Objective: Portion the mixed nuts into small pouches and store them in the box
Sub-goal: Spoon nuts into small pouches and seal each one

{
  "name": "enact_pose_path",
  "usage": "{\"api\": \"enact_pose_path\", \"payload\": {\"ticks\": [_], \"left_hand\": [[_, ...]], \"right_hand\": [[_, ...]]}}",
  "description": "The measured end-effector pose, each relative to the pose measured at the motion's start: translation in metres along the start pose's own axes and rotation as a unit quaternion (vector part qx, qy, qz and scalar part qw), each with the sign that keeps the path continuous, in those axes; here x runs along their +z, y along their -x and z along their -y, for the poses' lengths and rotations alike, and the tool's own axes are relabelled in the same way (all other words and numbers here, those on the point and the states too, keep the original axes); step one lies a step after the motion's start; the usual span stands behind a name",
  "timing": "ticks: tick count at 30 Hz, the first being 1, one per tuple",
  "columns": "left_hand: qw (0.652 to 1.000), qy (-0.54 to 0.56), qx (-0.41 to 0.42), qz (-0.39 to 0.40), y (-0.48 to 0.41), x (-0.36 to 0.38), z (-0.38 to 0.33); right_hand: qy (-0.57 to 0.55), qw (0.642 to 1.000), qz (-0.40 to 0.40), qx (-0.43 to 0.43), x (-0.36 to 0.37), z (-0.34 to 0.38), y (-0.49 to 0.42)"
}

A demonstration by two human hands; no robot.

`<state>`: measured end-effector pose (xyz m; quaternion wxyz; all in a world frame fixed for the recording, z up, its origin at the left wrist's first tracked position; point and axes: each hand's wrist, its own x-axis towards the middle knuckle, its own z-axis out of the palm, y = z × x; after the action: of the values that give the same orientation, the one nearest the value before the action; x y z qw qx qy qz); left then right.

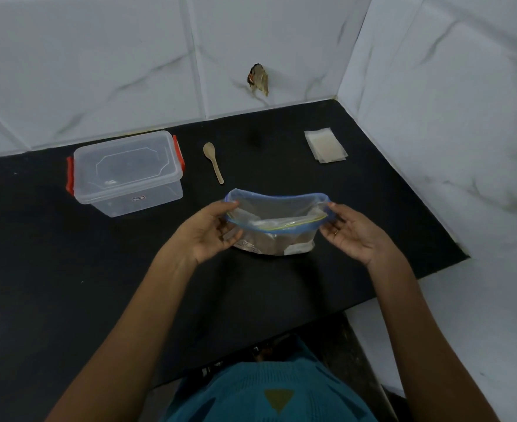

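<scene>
Your fingers (227, 205) pinch the bag's mouth at both ends: the left hand (208, 231) curls round the left corner of the blue zip strip, the right hand (354, 236) pinches the right corner, and between them the mouth gapes as a wide slot. The bag (277, 214) stands on the counter (68, 269) right between your hands, its long axis running left to right from one set of fingertips to the other. The nuts (263, 239) seem to sit low inside, though the plastic blurs them.

The next move, as I judge it, is scooping, and it turns on the spoon (213, 162). It lies beyond your fingers, a little left of the bag's middle, with the handle pointing back toward you and the bowl away. Your left hand is the nearer one, but one hand would have to hold the mouth open. The pouches (325, 146) lie well beyond your right fingers, apart from the bag. The box (126, 173) sits beyond and left of your left fingers, lid on
</scene>
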<state>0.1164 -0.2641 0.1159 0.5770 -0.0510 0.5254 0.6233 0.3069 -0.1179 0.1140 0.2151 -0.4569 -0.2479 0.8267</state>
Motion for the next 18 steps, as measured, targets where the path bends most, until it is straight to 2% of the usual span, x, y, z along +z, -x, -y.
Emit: {"api": "enact_pose_path", "payload": {"ticks": [4,6,9,12,18], "left_hand": [[0.998,-0.019,0.049,-0.041,-0.002,0.008,0.010],[0.997,0.011,0.042,-0.060,-0.002,0.008,0.016],[0.996,0.042,0.022,-0.070,0.000,0.007,0.020],[0.997,0.040,0.022,-0.067,-0.002,0.009,0.019],[0.992,0.115,0.045,-0.012,0.002,0.016,0.020]], "right_hand": [[0.038,0.999,-0.019,-0.007,0.002,-0.012,-0.001],[0.051,0.998,-0.045,0.016,0.001,-0.015,0.000],[0.042,0.998,-0.037,0.036,0.001,-0.018,0.002],[0.003,0.999,-0.021,0.044,0.002,-0.019,0.004],[-0.040,0.998,-0.026,0.038,-0.003,-0.017,0.001]]}}
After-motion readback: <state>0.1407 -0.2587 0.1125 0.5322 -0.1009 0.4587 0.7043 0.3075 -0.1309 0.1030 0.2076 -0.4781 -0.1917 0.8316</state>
